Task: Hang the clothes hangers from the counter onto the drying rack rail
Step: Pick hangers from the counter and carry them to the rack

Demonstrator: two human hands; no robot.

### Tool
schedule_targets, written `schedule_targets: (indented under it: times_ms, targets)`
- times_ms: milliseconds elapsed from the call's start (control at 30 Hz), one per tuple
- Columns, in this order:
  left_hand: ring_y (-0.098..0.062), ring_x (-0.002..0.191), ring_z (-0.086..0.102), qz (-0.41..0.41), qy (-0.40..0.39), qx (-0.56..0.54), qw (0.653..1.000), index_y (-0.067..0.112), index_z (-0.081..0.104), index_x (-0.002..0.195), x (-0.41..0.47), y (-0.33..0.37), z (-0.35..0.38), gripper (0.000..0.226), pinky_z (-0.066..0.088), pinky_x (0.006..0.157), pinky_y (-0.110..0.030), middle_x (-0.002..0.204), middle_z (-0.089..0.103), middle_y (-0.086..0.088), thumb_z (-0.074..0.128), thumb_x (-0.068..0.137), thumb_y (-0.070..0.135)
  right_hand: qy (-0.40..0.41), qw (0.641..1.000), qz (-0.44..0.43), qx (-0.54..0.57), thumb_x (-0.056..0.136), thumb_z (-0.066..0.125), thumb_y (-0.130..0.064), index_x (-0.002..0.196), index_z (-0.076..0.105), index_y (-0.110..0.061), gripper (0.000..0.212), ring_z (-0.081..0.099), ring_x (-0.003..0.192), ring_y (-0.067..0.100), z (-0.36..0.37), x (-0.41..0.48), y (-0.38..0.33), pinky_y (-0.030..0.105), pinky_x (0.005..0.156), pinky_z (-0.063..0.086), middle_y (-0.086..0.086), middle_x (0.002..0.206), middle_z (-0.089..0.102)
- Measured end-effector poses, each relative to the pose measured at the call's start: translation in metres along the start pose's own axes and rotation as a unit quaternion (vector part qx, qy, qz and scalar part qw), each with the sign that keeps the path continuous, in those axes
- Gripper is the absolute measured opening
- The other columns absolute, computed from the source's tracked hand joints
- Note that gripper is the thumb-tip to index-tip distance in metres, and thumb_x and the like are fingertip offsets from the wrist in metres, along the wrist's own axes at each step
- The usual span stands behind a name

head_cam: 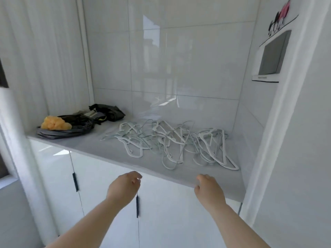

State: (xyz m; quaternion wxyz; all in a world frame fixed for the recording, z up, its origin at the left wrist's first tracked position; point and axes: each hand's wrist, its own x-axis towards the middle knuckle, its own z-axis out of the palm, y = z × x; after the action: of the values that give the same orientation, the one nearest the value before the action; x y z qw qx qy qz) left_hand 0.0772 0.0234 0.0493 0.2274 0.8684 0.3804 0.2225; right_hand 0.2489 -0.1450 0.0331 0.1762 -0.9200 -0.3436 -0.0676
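A tangled heap of several white and pale blue clothes hangers (172, 142) lies flat on the grey counter (114, 154), spread from its middle to the right wall. My left hand (123, 187) hovers in front of the counter's front edge, fingers loosely curled and holding nothing. My right hand (207, 188) is at the front edge below the right part of the heap, fingers apart and empty. Neither hand touches a hanger. No drying rack rail is in view.
Black plastic bags (105, 113) and a yellow-orange lump (55, 123) on grey cloth sit at the counter's back left. White cabinet doors with black handles (137, 206) are below the counter. Glossy tiled walls enclose the niche; a small screen panel (272, 56) is on the right wall.
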Motion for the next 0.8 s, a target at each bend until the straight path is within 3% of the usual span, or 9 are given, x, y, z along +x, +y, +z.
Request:
schedule_targets:
  times_ms: [167, 267, 333, 367, 433, 467, 667, 800]
  targets:
    - [-0.014, 0.096, 0.057, -0.012, -0.013, -0.001, 1.0, 0.029, 0.06, 0.104, 0.044, 0.023, 0.037, 0.023, 0.037, 0.077, -0.02, 0.104, 0.062, 0.008, 0.043, 0.089, 0.024, 0.014, 0.997, -0.058, -0.043, 0.094, 0.033, -0.021, 0.112, 0.048, -0.011, 0.025, 0.042, 0.116, 0.017, 0.022, 0.054, 0.023, 0.026, 0.09, 0.031, 0.004, 0.121, 0.051]
    - [-0.014, 0.098, 0.057, -0.028, -0.02, 0.026, 0.999, 0.031, 0.058, 0.106, 0.06, 0.03, 0.059, 0.023, 0.037, 0.076, -0.02, 0.102, 0.062, 0.01, 0.041, 0.09, 0.026, 0.019, 0.996, -0.078, -0.043, 0.092, 0.036, -0.024, 0.112, 0.051, -0.011, 0.028, 0.043, 0.115, 0.018, 0.032, 0.07, 0.033, 0.027, 0.094, 0.031, 0.005, 0.12, 0.051]
    - [-0.015, 0.102, 0.057, -0.04, -0.014, 0.043, 0.998, 0.03, 0.056, 0.111, 0.074, 0.037, 0.068, 0.026, 0.038, 0.077, -0.022, 0.107, 0.061, 0.009, 0.04, 0.091, 0.027, 0.055, 0.994, -0.086, -0.024, 0.084, 0.053, -0.019, 0.098, 0.06, -0.006, 0.021, 0.054, 0.103, 0.025, 0.032, 0.073, 0.032, 0.027, 0.087, 0.041, 0.012, 0.105, 0.058]
    - [-0.016, 0.106, 0.055, -0.041, -0.007, 0.056, 0.998, 0.028, 0.055, 0.113, 0.082, 0.042, 0.072, 0.027, 0.038, 0.081, -0.024, 0.112, 0.06, 0.007, 0.039, 0.091, 0.028, 0.075, 0.993, -0.094, 0.002, 0.072, 0.067, -0.015, 0.082, 0.064, -0.003, 0.016, 0.061, 0.087, 0.029, 0.032, 0.072, 0.031, 0.027, 0.075, 0.048, 0.014, 0.087, 0.063]
    - [-0.017, 0.114, 0.049, -0.026, 0.011, 0.108, 0.994, 0.026, 0.054, 0.117, 0.097, 0.051, 0.081, 0.03, 0.035, 0.09, -0.027, 0.119, 0.058, 0.005, 0.039, 0.092, 0.03, 0.116, 0.986, -0.122, -0.002, 0.043, 0.084, -0.012, 0.054, 0.06, -0.008, 0.027, 0.061, 0.055, 0.026, 0.034, 0.07, 0.03, 0.021, 0.052, 0.05, 0.008, 0.058, 0.06]
    - [-0.017, 0.117, 0.046, -0.018, 0.014, 0.143, 0.989, 0.026, 0.053, 0.118, 0.103, 0.056, 0.087, 0.031, 0.032, 0.094, -0.028, 0.121, 0.056, 0.005, 0.038, 0.092, 0.033, 0.127, 0.984, -0.125, -0.004, 0.037, 0.087, -0.014, 0.05, 0.059, -0.01, 0.031, 0.06, 0.049, 0.024, 0.033, 0.07, 0.029, 0.019, 0.047, 0.048, 0.005, 0.053, 0.058]
    - [-0.022, 0.126, 0.038, -0.03, -0.036, 0.185, 0.982, 0.02, 0.04, 0.13, 0.13, 0.075, 0.114, 0.045, 0.027, 0.102, -0.032, 0.133, 0.047, -0.002, 0.038, 0.091, 0.042, 0.138, 0.982, -0.124, -0.009, 0.038, 0.088, -0.02, 0.052, 0.06, -0.014, 0.031, 0.061, 0.052, 0.02, 0.036, 0.071, 0.031, 0.022, 0.049, 0.051, 0.001, 0.056, 0.059]
    - [-0.026, 0.123, 0.041, -0.047, -0.024, 0.135, 0.989, 0.016, 0.035, 0.132, 0.139, 0.077, 0.12, 0.042, 0.03, 0.1, -0.033, 0.13, 0.051, -0.007, 0.039, 0.091, 0.021, 0.146, 0.981, -0.126, -0.006, 0.038, 0.087, -0.023, 0.052, 0.059, -0.017, 0.031, 0.06, 0.052, 0.017, 0.037, 0.072, 0.031, 0.018, 0.05, 0.05, -0.001, 0.055, 0.058]
